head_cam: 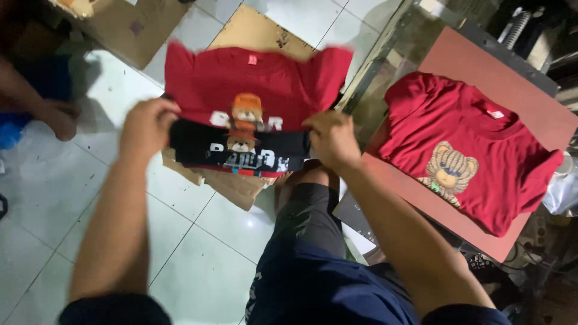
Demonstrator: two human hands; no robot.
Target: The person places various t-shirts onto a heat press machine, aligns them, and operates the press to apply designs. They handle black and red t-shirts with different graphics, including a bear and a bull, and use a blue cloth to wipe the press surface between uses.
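red bear-print shirt [259, 81], spread flat

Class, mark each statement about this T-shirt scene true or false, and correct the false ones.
1. Both hands, the left hand and the right hand, grip a red cotton T-shirt with a bear print. True.
2. A black T-shirt with a bear print lies under the held shirt's lower edge. True.
3. The dark red T-shirt with a tan bear print lies on the white tiled floor. False: it lies on a flat salmon-coloured board.
4. The held shirt is rolled into a ball. False: it is spread wide between the hands.
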